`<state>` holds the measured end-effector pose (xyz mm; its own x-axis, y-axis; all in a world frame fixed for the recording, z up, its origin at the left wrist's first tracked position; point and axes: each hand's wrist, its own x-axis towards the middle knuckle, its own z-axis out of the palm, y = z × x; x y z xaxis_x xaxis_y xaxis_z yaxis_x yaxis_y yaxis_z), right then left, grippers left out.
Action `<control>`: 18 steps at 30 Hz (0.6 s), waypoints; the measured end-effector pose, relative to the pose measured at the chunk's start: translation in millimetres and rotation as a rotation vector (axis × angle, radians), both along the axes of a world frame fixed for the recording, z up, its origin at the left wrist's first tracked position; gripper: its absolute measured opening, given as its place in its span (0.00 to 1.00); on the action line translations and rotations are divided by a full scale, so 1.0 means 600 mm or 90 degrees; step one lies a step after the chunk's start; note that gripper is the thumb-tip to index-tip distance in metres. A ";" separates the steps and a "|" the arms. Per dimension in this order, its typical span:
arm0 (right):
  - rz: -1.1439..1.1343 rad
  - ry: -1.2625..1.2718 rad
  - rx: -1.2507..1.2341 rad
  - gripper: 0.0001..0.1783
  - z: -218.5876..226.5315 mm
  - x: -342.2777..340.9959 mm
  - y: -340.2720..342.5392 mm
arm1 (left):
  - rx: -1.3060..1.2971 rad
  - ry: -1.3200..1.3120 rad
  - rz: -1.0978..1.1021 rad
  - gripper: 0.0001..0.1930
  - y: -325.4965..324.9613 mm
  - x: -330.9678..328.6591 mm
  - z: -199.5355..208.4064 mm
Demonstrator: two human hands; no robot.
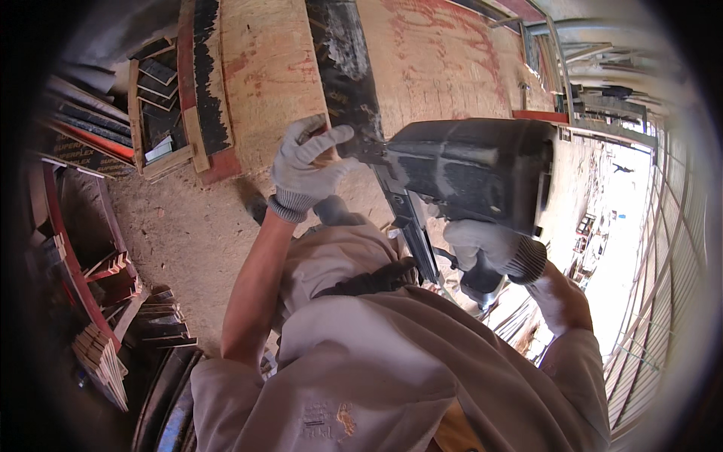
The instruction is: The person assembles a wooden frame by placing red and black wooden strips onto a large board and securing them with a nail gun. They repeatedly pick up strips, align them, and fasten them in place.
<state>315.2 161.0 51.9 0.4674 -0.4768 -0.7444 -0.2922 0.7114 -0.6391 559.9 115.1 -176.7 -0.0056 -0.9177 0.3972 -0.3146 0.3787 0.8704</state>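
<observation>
Both hands wear pale gloves, and they do different work. Right hand is wrapped around the handle of the nail gun, below its thick black body, probably because this grip must carry the weight; the palm side is hidden. The gun lies across in front of the waist, its nose near the dark strip between two stained boards, and its rail slants back toward the body. Left hand is just beside the nose, thumb and forefinger spread in a curve, perhaps for steadying; I cannot tell if they touch the strip. Wood pieces are stacked at left, well apart, perhaps so that the ground near the feet gives room.
</observation>
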 end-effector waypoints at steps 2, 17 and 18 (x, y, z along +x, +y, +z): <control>0.002 0.056 -0.004 0.13 0.012 0.004 -0.007 | 0.004 0.014 -0.005 0.33 0.002 -0.001 0.002; 0.192 0.032 -0.118 0.12 0.028 -0.040 -0.137 | 0.228 0.086 -0.100 0.29 -0.037 -0.028 -0.060; 0.203 0.033 -0.120 0.12 0.027 -0.038 -0.148 | 0.258 0.079 -0.099 0.27 -0.039 -0.027 -0.059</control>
